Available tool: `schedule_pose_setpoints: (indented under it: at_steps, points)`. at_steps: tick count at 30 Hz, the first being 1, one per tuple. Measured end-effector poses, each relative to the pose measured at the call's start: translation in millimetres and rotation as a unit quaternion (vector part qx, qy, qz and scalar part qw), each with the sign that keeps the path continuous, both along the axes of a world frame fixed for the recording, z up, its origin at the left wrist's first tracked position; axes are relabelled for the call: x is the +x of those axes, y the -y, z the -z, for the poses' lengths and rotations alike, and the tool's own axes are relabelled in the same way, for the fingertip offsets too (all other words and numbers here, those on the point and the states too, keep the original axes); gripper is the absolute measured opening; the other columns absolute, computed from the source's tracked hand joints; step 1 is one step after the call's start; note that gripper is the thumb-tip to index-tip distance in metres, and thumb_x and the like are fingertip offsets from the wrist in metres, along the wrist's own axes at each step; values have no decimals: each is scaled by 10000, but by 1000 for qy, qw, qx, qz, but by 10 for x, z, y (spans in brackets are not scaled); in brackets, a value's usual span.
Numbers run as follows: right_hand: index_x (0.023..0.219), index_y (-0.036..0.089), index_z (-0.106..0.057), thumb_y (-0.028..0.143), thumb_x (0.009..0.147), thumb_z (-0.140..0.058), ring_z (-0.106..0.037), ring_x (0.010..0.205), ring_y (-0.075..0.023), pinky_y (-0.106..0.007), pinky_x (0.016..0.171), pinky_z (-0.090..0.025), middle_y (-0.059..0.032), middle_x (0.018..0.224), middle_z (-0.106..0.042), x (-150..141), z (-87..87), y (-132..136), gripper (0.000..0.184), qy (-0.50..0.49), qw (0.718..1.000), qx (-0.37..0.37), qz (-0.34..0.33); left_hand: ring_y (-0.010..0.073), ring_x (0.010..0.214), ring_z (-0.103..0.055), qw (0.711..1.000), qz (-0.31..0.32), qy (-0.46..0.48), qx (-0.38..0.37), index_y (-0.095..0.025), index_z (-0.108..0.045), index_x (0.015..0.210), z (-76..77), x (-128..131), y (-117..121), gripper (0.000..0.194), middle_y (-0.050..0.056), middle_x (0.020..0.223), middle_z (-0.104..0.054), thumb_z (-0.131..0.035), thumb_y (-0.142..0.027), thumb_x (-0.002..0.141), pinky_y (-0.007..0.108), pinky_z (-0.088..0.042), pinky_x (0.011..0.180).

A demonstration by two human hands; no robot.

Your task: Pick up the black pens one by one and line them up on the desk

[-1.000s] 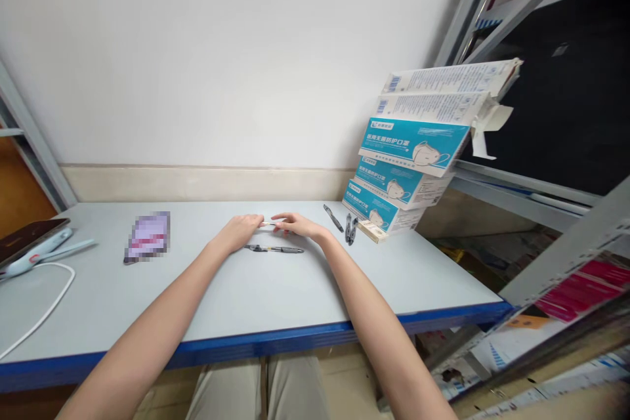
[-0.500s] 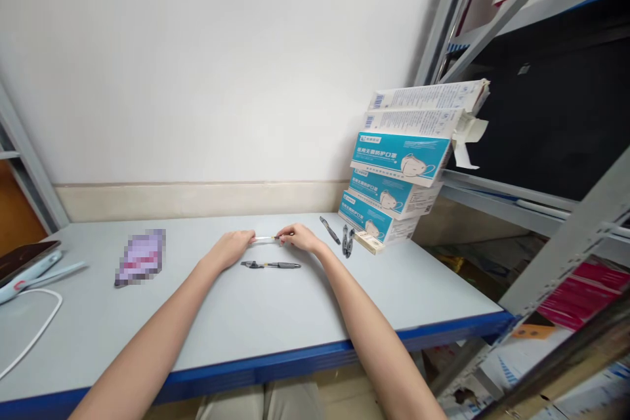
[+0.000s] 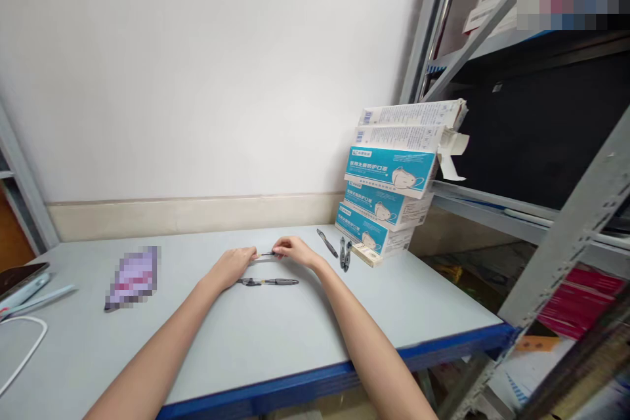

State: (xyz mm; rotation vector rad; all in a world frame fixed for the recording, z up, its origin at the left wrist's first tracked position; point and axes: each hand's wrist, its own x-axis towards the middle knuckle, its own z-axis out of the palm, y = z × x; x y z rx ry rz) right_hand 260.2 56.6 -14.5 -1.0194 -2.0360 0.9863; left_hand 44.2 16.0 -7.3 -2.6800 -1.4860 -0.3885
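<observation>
Both my hands meet over the middle of the grey table (image 3: 256, 341). My left hand (image 3: 232, 264) pinches one end of a thin pen refill (image 3: 266, 254), and my right hand (image 3: 294, 251) pinches the other end with closed fingers. The refill is small and partly hidden by my fingertips. Just in front of my hands a dark pen (image 3: 268, 281) lies flat on the table. Two more pens lie to the right: one (image 3: 327, 242) slanted, another (image 3: 345, 254) beside the boxes.
A stack of teal and white mask boxes (image 3: 388, 177) leans at the table's right rear, against a grey metal shelf frame (image 3: 566, 236). A blurred purple item (image 3: 132, 272) lies at left. A phone (image 3: 20, 275) and white cable (image 3: 24, 351) sit at the far left edge.
My hands have stayed together on the refill, the gap between them narrowing slightly. The view has tilted upward, so everything sits lower in the picture.
</observation>
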Motion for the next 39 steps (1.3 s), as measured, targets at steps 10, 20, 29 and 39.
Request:
schedule_pose_setpoints:
  at_steps: [10, 20, 29, 39]
  points:
    - [856, 134, -645, 212, 778, -530, -522, 526, -97, -225, 605, -414, -17, 674, -643, 32, -52, 46, 159, 73, 993, 86, 42, 177, 721, -571, 998, -21, 66, -6, -218, -506, 848, -48, -61, 22, 294, 33, 807, -638, -230, -306, 897, 260, -352, 650]
    - [1021, 219, -597, 315, 732, -627, -573, 811, -136, -230, 718, -395, -24, 970, -650, -3, -161, 162, 306, 112, 971, 174, 120, 182, 711, -581, 997, -22, 72, 15, -221, -484, 854, -49, -75, -10, 305, 31, 817, -640, -215, -353, 906, 256, -342, 628]
    - [1006, 281, -646, 350, 796, -563, -590, 850, -159, -242, 736, -384, -3, 968, -671, -144, -156, 260, 236, 155, 953, 220, 137, 194, 757, -600, 999, -13, 36, 29, -213, -465, 853, -53, -122, -20, 240, 46, 868, -656, -237, -275, 900, 263, -349, 631]
    - [1052, 196, -571, 217, 813, -525, -567, 852, -137, -247, 775, -391, -41, 996, -632, -270, 23, 190, 245, 95, 959, 245, 102, 196, 767, -601, 997, -29, -2, 73, -199, -486, 902, -93, -155, -57, 307, 63, 868, -646, -234, -374, 921, 261, -357, 617]
